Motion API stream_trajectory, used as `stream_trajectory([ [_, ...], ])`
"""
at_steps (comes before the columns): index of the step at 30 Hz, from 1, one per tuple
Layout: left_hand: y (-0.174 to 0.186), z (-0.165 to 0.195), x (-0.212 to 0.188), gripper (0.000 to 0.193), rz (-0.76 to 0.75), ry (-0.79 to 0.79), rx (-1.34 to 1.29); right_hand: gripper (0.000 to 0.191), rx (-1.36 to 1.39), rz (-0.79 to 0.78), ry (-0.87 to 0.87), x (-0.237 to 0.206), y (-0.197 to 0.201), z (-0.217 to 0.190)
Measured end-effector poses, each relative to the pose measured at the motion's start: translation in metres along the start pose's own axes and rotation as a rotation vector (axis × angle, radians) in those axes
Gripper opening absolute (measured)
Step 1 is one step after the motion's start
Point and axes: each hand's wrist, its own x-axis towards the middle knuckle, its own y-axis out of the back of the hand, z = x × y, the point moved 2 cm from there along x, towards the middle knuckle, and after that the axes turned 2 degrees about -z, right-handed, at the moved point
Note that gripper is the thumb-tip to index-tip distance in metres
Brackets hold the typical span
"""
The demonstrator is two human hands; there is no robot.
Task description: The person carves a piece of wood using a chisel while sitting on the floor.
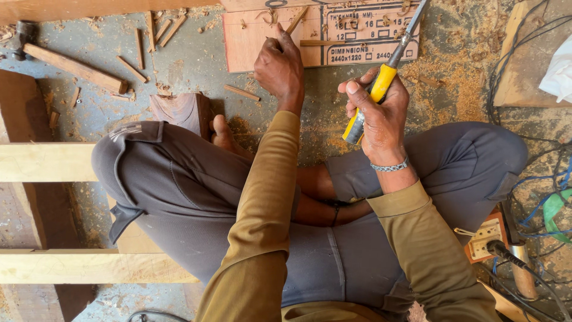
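I sit cross-legged on a dusty floor. My right hand [381, 116] is closed around the yellow handle of a chisel [381, 83], whose metal shaft points up and away toward the top edge. My left hand [279, 67] rests on a reddish plywood board [250, 36] and pinches a thin wooden strip [296, 21] that slants up to the right. The board carries a printed label panel at its right side.
A hammer [59, 59] with a wooden handle lies at the upper left among small wood slivers. Pale timber planks [42, 162] lie at the left. A dark wood block [182, 110] sits by my foot. Sawdust, cables and a socket box [485, 238] are at the right.
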Motion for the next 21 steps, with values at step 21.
stream_trajectory([
  [21, -0.004, -0.001, 0.002, 0.049, 0.133, -0.076, -0.035, 0.028, -0.018, -0.017, -0.016, 0.001, -0.004, 0.001],
])
